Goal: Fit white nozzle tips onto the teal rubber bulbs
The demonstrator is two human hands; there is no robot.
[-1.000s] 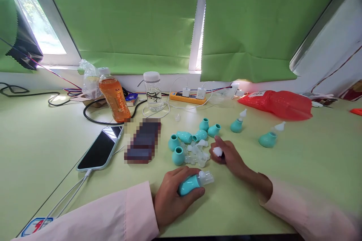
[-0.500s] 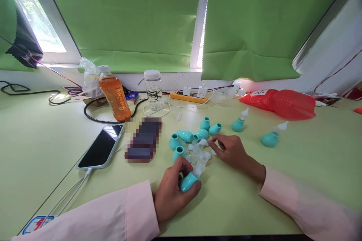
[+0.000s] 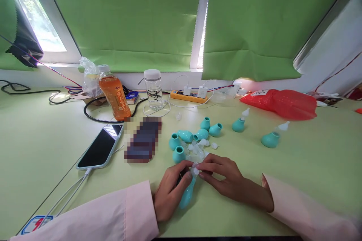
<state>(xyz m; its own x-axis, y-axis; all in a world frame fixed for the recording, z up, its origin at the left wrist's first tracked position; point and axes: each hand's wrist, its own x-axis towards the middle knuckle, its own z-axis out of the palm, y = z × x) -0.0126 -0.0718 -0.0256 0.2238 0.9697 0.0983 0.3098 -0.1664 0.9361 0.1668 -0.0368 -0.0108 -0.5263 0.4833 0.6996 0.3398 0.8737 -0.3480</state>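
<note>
My left hand (image 3: 169,192) pinches the clear plastic neck of a teal nasal aspirator bulb (image 3: 186,197), which slants down below the fingers. Over that neck, my right hand (image 3: 227,179) holds a small whitish tip (image 3: 196,171) between thumb and fingers; whether it is seated there I cannot tell. Just beyond the hands lies a pile of clear plastic necks (image 3: 198,151) and small white tips (image 3: 203,142). Several loose teal bulbs (image 3: 179,154) surround the pile, some upright and some on their sides.
Two aspirators with white tips, one nearer the middle (image 3: 238,124) and one farther right (image 3: 270,139), stand on the table. Leftward are a phone (image 3: 100,147) with cables and a blurred dark object (image 3: 144,139). An orange drink bottle (image 3: 115,96), clear bottle (image 3: 154,92), power strip (image 3: 188,97) and red bag (image 3: 279,103) line the back.
My right hand has come from the pile of white tips down and left to the bulb's neck, bringing a small tip. The bulb in my left hand now points more upright.
</note>
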